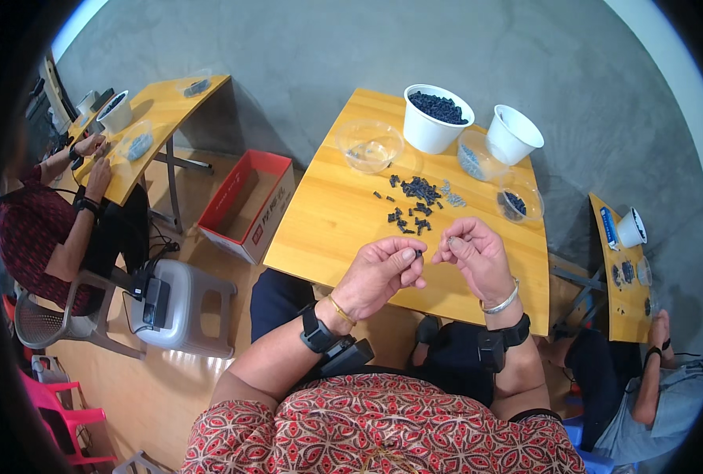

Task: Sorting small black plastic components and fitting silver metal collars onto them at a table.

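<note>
Both hands are raised over the near edge of the wooden table [332, 229]. My left hand [379, 276] pinches a small black plastic piece [418, 253] between thumb and fingers. Close beside it, my right hand [474, 257] is also closed in a pinch; what its fingertips hold, if anything, is too small to make out. Just beyond the hands lies a loose pile of small black plastic pieces [420, 190], with several more scattered nearer me. Small grey pieces [453, 197] lie along the pile's right side.
At the back stand a white bucket of black pieces [430, 130] and another white bucket [517, 134]. Clear plastic bowls [370, 162] sit around the pile, two with parts inside. A red-edged carton [249, 201] is on the floor at left. People work at side tables [170, 118].
</note>
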`<state>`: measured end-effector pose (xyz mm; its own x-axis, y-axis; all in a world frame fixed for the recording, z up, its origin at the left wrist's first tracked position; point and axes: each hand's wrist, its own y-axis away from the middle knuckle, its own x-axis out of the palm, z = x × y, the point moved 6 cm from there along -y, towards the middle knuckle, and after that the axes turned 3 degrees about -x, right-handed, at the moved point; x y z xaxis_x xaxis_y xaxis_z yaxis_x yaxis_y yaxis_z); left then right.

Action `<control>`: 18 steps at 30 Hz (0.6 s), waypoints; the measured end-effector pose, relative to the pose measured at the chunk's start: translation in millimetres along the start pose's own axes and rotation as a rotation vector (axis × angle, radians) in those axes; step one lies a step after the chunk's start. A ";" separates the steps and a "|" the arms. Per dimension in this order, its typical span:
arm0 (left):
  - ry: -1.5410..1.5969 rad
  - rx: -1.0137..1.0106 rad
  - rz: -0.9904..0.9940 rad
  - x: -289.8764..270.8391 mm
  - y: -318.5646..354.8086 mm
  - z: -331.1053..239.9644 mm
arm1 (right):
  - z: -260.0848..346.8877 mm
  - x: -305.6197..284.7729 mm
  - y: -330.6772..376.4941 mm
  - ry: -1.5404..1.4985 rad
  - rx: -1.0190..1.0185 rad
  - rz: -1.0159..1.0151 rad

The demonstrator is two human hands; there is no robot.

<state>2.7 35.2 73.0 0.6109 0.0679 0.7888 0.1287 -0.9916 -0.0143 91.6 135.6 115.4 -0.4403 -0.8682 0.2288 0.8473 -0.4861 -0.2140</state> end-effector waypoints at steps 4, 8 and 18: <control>0.081 0.014 0.032 -2.9 0.2 0.6 | -4.2 3.9 2.0 0.065 -0.006 -0.007; 0.104 0.012 0.028 -4.3 -0.7 2.5 | -8.9 3.2 1.9 -0.035 -0.034 -0.006; 0.165 -0.006 0.015 -10.5 -1.2 9.3 | -9.0 16.8 5.1 0.209 -0.089 -0.033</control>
<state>3.4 36.7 59.0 0.4762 0.0350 0.8786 0.1162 -0.9929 -0.0235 85.9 117.7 109.6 -0.5270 -0.8490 0.0376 0.8059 -0.5134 -0.2949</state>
